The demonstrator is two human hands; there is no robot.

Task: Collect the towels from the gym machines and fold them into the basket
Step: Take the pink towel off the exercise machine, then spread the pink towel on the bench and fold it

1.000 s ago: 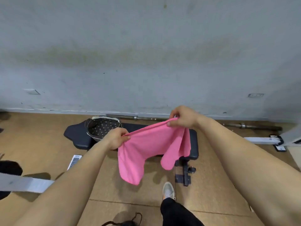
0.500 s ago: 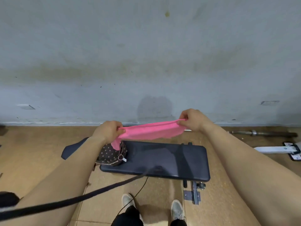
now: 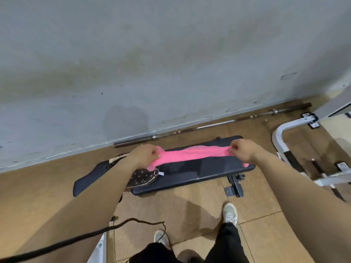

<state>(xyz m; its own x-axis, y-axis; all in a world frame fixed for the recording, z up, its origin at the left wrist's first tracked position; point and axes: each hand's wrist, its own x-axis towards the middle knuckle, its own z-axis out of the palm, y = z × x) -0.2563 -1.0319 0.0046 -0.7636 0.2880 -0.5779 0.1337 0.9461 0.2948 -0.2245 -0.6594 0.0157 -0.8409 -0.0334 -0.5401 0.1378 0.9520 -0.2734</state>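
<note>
Soft pink cloth towel (image 3: 191, 154); matt black padded bench (image 3: 199, 173); shiny metal barbell (image 3: 209, 126); dotted fabric basket (image 3: 142, 177); rough cork-like floor (image 3: 38, 186)

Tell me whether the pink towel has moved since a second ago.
Yes. The pink towel, then hanging in front of the bench, is now stretched low along its pad between the left hand and right hand.

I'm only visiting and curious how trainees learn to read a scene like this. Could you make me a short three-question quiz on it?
1. True or false: the pink towel is stretched between the left hand and right hand.
2. The towel is over: A) the black bench B) the barbell C) bare floor.
3. What sits on the bench's left end?

Key: 1 true; 2 A; 3 the dotted basket.
</note>
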